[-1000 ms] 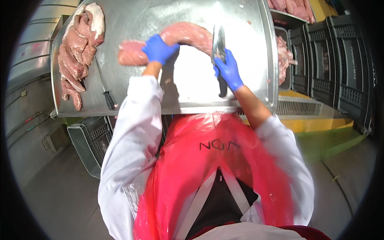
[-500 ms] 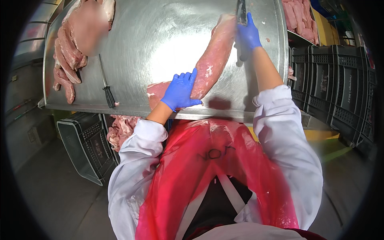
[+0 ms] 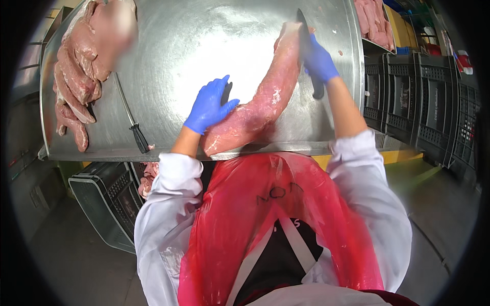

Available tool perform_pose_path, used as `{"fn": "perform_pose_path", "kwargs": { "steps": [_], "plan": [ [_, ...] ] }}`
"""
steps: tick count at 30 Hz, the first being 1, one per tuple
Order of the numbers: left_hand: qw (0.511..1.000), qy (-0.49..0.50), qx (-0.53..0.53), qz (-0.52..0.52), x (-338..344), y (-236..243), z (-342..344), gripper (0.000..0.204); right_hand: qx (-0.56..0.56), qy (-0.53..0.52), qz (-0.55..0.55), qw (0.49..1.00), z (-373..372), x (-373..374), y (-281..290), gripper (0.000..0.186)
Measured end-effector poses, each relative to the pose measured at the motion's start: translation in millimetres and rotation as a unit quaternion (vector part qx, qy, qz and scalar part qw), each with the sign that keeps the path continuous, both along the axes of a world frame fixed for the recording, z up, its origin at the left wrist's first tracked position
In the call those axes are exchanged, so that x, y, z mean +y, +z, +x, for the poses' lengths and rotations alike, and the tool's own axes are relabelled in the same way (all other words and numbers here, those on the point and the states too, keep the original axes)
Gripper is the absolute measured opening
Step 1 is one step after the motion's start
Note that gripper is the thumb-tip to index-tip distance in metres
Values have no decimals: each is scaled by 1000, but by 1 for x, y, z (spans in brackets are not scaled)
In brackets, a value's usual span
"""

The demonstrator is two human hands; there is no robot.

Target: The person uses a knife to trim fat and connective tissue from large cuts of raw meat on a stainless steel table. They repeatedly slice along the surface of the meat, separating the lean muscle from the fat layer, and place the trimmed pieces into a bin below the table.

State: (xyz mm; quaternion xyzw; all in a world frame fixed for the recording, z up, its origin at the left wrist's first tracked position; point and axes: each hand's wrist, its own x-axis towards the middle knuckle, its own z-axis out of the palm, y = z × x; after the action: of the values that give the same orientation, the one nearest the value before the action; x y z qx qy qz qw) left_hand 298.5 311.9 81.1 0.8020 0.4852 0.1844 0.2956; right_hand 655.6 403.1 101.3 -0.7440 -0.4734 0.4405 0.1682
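Observation:
A long, curved pork loin point(image 3: 268, 104) lies on the steel table point(image 3: 178, 51), its near end close to the front edge. My left hand point(image 3: 205, 106), in a blue glove, is beside that near end, fingers stretched out and thumb at the meat's side. In my blue-gloved right hand point(image 3: 320, 60) is a knife point(image 3: 303, 38), closed in the fingers. Its blade points away from me along the right side of the loin's far end, and the black handle's butt shows below the hand.
A sharpening steel point(image 3: 138, 137) lies left, near a heap of pork pieces point(image 3: 76, 84). Far right, a container holds meat strips point(image 3: 375, 23). Dark crates point(image 3: 400, 94) stand right of the table; another crate point(image 3: 104, 199) and meat trimmings point(image 3: 148, 178) are below its left front.
My left hand has come off the top of the loin and moved left, its fingers opening. The knife blade has swung left toward the loin's far end. The whole view has shifted slightly.

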Motion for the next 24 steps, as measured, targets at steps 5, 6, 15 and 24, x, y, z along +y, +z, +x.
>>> {"fn": "perform_pose_path", "kwargs": {
  "steps": [5, 6, 15, 24],
  "plan": [
    [990, 89, -110, 13, 77, -11, 22, 56, 49, 48, -28, 997, 1, -83, 33, 72],
    [983, 124, -137, 12, 96, -20, 32, 55, 125, 15, -110, 986, -5, -110, 68, 74],
    [974, 188, -42, -118, 227, -87, 195, 51, 149, -114, 49, 981, 30, -90, 71, 80],
    [930, 165, -180, -274, 222, -60, 186, 19, 67, 19, 35, 997, -16, 32, -12, 77]
  ]
}}
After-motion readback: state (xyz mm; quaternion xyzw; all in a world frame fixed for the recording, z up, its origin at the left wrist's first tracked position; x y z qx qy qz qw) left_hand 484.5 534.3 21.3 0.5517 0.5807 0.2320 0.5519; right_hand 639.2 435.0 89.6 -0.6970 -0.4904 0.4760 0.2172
